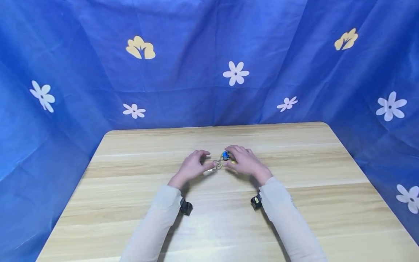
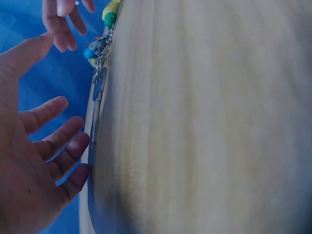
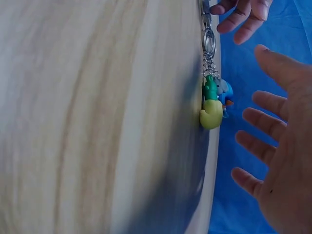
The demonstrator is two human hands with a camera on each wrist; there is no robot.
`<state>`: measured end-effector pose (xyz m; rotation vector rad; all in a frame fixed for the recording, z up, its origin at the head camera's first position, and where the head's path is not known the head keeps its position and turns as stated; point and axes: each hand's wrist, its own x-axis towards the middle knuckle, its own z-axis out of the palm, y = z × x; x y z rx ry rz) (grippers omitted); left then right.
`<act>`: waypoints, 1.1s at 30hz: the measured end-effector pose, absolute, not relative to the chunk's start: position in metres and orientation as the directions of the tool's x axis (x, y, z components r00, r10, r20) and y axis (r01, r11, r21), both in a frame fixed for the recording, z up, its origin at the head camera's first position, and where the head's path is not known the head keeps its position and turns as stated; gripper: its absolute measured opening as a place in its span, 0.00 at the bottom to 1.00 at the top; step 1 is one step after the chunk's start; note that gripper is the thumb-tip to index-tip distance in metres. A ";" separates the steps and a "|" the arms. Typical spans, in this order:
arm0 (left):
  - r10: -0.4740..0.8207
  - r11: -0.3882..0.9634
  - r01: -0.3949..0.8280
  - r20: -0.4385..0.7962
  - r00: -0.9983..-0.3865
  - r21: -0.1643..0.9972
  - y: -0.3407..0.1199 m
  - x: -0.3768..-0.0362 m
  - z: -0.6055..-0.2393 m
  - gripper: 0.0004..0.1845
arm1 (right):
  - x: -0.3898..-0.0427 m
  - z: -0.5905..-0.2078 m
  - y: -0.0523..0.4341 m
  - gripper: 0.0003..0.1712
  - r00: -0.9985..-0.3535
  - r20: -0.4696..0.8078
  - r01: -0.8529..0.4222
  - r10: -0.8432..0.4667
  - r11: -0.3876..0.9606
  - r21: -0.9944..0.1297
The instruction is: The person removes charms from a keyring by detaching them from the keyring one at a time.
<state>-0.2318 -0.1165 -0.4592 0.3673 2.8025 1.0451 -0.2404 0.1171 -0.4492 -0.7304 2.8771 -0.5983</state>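
A keychain (image 1: 222, 161) lies on the wooden table (image 1: 209, 225) between my two hands. It has a key (image 2: 97, 95), metal rings (image 3: 209, 41), a blue charm (image 3: 225, 92) and a yellow-green charm (image 3: 211, 113). My left hand (image 1: 193, 165) hovers just left of it, with its fingers (image 2: 53, 109) spread and loose next to the key. To the right of the charms, my right hand (image 1: 243, 160) has its fingers (image 3: 261, 119) spread and apart from them. Neither hand grips anything. In the head view the right hand hides part of the charms.
Blue cloth with white and yellow flowers (image 1: 235, 72) hangs behind and along both sides of the table. A small black wrist camera (image 1: 186, 207) sits under each light sleeve (image 1: 288, 218). Nothing else lies on the tabletop.
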 end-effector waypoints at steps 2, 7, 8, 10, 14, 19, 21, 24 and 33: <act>0.273 0.718 0.176 -0.039 -0.961 0.674 -0.117 -0.232 -0.460 0.33 | -0.241 -0.451 0.116 0.39 -0.870 -0.014 -0.446 -0.493 0.798 -0.406; 0.272 0.709 0.146 -0.076 -0.959 0.690 -0.119 -0.229 -0.464 0.28 | -0.241 -0.457 0.110 0.39 -0.850 -0.035 -0.473 -0.525 0.791 -0.388; 0.275 0.712 0.147 -0.080 -0.958 0.687 -0.119 -0.229 -0.465 0.27 | -0.242 -0.458 0.110 0.38 -0.848 -0.039 -0.476 -0.529 0.791 -0.385; 0.287 0.729 0.169 -0.072 -0.955 0.664 -0.119 -0.230 -0.468 0.26 | -0.242 -0.460 0.109 0.38 -0.849 -0.039 -0.475 -0.527 0.793 -0.381; 0.317 0.766 0.241 -0.024 -0.948 0.596 -0.117 -0.232 -0.471 0.24 | -0.243 -0.460 0.110 0.39 -0.858 -0.038 -0.459 -0.512 0.798 -0.390; 0.316 0.803 0.257 -0.017 -0.949 0.538 -0.113 -0.234 -0.472 0.21 | -0.245 -0.461 0.110 0.38 -0.858 -0.048 -0.456 -0.511 0.803 -0.384; 0.307 0.811 0.252 -0.018 -0.952 0.528 -0.111 -0.233 -0.472 0.19 | -0.245 -0.461 0.110 0.37 -0.857 -0.049 -0.460 -0.513 0.805 -0.376; 0.296 0.815 0.244 -0.016 -0.955 0.525 -0.110 -0.232 -0.473 0.17 | -0.245 -0.461 0.109 0.36 -0.856 -0.047 -0.463 -0.514 0.806 -0.370; 0.272 0.819 0.217 -0.027 -0.962 0.531 -0.110 -0.232 -0.473 0.14 | -0.245 -0.464 0.109 0.29 -0.860 -0.026 -0.467 -0.509 0.807 -0.362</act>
